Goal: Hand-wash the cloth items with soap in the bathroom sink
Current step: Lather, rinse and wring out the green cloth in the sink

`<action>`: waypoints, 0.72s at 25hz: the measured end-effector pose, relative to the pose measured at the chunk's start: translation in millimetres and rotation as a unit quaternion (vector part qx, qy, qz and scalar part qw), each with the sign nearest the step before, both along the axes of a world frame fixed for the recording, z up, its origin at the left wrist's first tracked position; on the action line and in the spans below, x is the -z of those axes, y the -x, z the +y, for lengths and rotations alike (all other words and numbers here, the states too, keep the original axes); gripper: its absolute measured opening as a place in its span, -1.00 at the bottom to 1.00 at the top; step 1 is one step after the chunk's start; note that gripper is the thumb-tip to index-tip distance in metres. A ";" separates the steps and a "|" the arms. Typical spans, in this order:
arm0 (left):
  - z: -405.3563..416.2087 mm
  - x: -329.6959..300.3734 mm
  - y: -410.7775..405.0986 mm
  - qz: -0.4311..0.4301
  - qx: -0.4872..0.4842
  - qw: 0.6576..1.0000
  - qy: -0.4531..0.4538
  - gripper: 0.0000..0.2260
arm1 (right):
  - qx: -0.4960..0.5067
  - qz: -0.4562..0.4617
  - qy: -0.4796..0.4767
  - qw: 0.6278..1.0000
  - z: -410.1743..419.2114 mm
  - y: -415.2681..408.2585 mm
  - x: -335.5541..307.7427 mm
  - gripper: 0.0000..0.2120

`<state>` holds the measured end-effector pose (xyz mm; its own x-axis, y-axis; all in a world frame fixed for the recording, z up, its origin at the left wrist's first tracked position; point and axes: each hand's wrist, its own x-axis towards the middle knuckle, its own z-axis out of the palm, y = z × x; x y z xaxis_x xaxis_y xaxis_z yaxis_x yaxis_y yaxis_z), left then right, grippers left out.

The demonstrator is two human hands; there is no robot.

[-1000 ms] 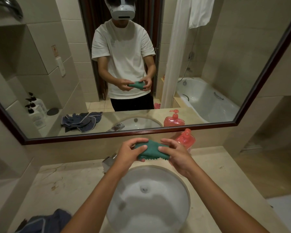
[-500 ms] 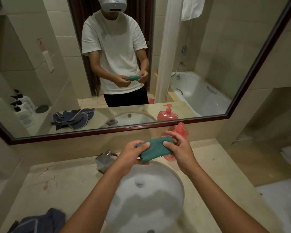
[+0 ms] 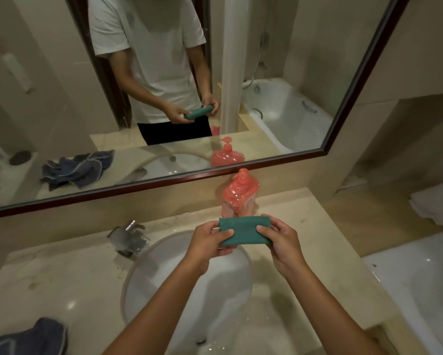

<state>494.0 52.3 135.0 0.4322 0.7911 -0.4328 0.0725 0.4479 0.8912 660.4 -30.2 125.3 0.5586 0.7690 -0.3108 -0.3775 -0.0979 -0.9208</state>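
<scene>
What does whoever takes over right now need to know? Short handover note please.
Left hand and right hand each pinch one end of the folded green cloth, held above the back rim of the sink.
Red soap bottle stands on the counter behind the cloth, untouched.
Faucet shows no running water.
Dark blue cloth lies on the counter at front left, waiting.
Soaping, scrubbing and rinsing look not yet done for either cloth.
</scene>
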 end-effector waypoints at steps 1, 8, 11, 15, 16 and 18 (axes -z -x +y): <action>-5.0 9.5 -16.8 0.017 0.006 1.000 0.005 -0.83 | 0.011 0.013 0.016 1.000 -5.3 -16.1 11.4 -0.73; -36.2 95.4 -139.4 0.084 -0.002 0.994 0.075 -0.91 | 0.024 0.034 0.187 0.982 -36.1 -139.8 92.2 -0.74; -48.9 135.0 -175.6 0.144 -0.001 0.987 0.077 -0.90 | 0.031 -0.028 0.269 0.962 -46.0 -177.5 132.1 -0.73; -53.7 184.6 -217.6 0.203 0.015 0.979 0.027 -0.87 | 0.033 -0.124 0.309 0.942 -46.9 -215.2 172.9 -0.72; -52.3 193.4 -226.1 0.215 0.009 0.976 0.009 -0.89 | 0.029 -0.146 0.306 0.940 -44.2 -221.8 179.0 -0.70; -49.1 206.5 -242.5 0.237 -0.001 0.971 -0.033 -0.89 | 0.009 -0.195 0.293 0.936 -37.6 -233.7 189.7 -0.67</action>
